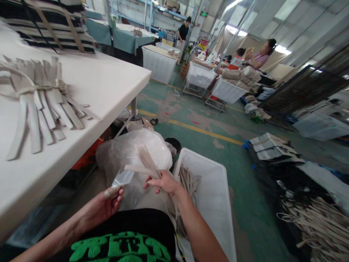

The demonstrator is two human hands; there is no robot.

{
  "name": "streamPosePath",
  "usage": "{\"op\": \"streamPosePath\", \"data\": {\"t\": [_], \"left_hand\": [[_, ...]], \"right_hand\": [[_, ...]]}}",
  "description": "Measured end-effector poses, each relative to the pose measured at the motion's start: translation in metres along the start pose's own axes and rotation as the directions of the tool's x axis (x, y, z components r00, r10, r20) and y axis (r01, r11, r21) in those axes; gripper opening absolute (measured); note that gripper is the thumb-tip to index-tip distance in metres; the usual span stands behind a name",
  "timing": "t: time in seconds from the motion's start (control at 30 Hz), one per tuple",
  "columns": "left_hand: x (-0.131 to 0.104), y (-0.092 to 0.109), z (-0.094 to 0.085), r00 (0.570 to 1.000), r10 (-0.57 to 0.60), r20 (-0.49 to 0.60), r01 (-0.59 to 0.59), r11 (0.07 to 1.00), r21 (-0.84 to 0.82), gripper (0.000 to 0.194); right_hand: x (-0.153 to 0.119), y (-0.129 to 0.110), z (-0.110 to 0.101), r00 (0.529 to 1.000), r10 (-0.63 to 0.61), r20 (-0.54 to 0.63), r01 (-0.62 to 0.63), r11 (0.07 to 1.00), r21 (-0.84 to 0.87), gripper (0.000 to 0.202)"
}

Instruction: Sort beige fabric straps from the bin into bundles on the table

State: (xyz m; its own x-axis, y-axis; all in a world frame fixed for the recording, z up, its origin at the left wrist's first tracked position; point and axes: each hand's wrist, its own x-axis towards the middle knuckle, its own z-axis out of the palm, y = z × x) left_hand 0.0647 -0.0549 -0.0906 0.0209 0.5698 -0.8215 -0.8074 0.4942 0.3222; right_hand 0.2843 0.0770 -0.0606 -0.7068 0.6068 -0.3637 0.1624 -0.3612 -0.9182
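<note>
My left hand (112, 201), with a pale band around one finger, pinches a small piece of clear plastic (123, 177) in front of my body. Several beige fabric strips (145, 156) are gripped in my right hand (167, 182); one strip points left toward the plastic, and others hang down below the hand. I cannot tell whether the strip's end touches the plastic. Behind both hands bulges a large translucent plastic bag (131, 145). Beside my right forearm, a white plastic bin (215, 189) contains more beige strips (188, 178).
To the left is a white table (109, 78) bearing a tied bundle of strips (46, 98) and stacked striped material (51, 25). A heap of strips (319, 229) lies on the right. White carts (200, 74) stand farther back, where other people (183, 31) are present.
</note>
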Motion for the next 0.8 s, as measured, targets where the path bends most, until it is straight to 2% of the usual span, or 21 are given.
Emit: {"op": "streamPosePath", "data": {"t": [0.07,0.13,0.3,0.37,0.5,0.63,0.7,0.77,0.8], "left_hand": [[-0.003,-0.005,0.005,0.996,-0.046,0.081,0.045,0.999,0.010,0.011],[-0.004,-0.010,0.010,0.990,-0.077,0.117,0.070,0.995,0.066,0.013],[-0.006,-0.013,0.019,0.994,-0.057,0.095,0.045,0.991,0.129,0.031],[-0.005,-0.013,0.020,0.992,-0.064,0.107,0.049,0.990,0.136,0.037],[0.003,-0.018,0.020,0.990,-0.074,0.122,0.054,0.986,0.158,0.042],[0.008,-0.021,0.022,0.984,-0.051,0.168,0.003,0.962,0.273,0.049],[0.006,-0.014,0.018,0.963,-0.068,0.260,-0.058,0.891,0.450,0.049],[0.003,0.002,0.009,0.937,-0.080,0.340,-0.180,0.724,0.666,0.046],[0.002,0.012,0.004,0.938,-0.029,0.346,-0.254,0.622,0.741,0.042]], "right_hand": [[0.015,0.000,0.020,1.000,0.009,0.007,-0.009,1.000,0.008,0.025],[0.025,0.000,0.030,1.000,0.008,-0.022,-0.008,1.000,0.008,0.028],[0.028,-0.003,0.020,0.989,-0.025,-0.148,0.029,0.999,0.025,0.042],[0.027,-0.001,0.017,0.987,-0.027,-0.158,0.033,0.999,0.040,0.043],[0.036,0.014,0.029,0.992,0.067,-0.105,-0.061,0.996,0.058,0.041],[0.053,0.027,0.041,0.973,0.086,-0.216,-0.070,0.994,0.084,0.038],[0.056,0.027,0.040,0.963,0.068,-0.260,-0.048,0.996,0.081,0.036],[0.055,0.022,0.034,0.955,0.039,-0.293,-0.020,0.998,0.066,0.035],[0.052,0.020,0.030,0.953,0.025,-0.303,-0.010,0.999,0.051,0.034]]}}
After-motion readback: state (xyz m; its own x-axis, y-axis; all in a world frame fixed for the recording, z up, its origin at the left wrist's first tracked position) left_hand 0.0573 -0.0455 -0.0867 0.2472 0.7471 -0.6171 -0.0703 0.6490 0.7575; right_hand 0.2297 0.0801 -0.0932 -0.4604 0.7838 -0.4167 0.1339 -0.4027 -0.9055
